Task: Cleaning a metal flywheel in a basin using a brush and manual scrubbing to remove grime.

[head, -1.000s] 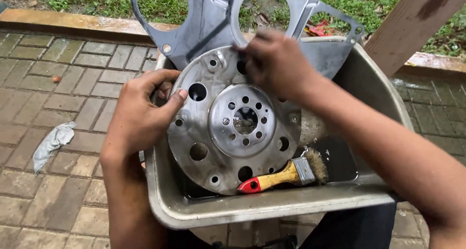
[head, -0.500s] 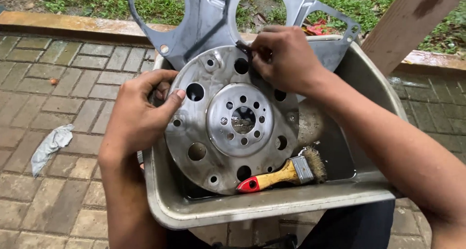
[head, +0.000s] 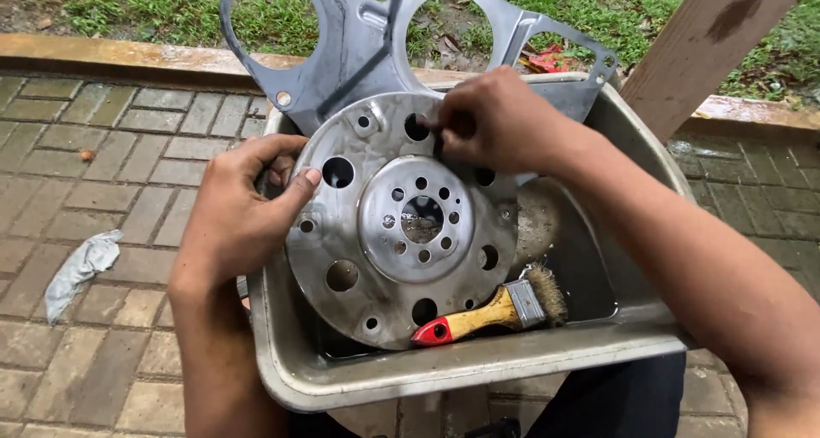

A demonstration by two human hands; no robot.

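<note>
A round metal disc [head: 376, 259] with several holes and a raised hub stands tilted inside a grey plastic tub [head: 478, 365]. My left hand [head: 243, 212] grips the disc's left rim, thumb on its face. At the disc's upper right edge, my right hand [head: 500, 122] has its fingers closed on a small dark object pressed against the metal; what it is I cannot tell. A paintbrush [head: 491, 306] with a yellow and red handle lies in the tub just below the disc.
A flat grey metal plate [head: 359, 49] with large round cut-outs leans on the tub's far side. A wooden plank [head: 709, 45] slants at the upper right. A crumpled grey rag [head: 81, 267] lies on the brick paving at left. Grass runs beyond the kerb.
My right hand has shifted slightly along the disc's upper edge, working the small object against it. The left hand keeps the same hold on the rim.
</note>
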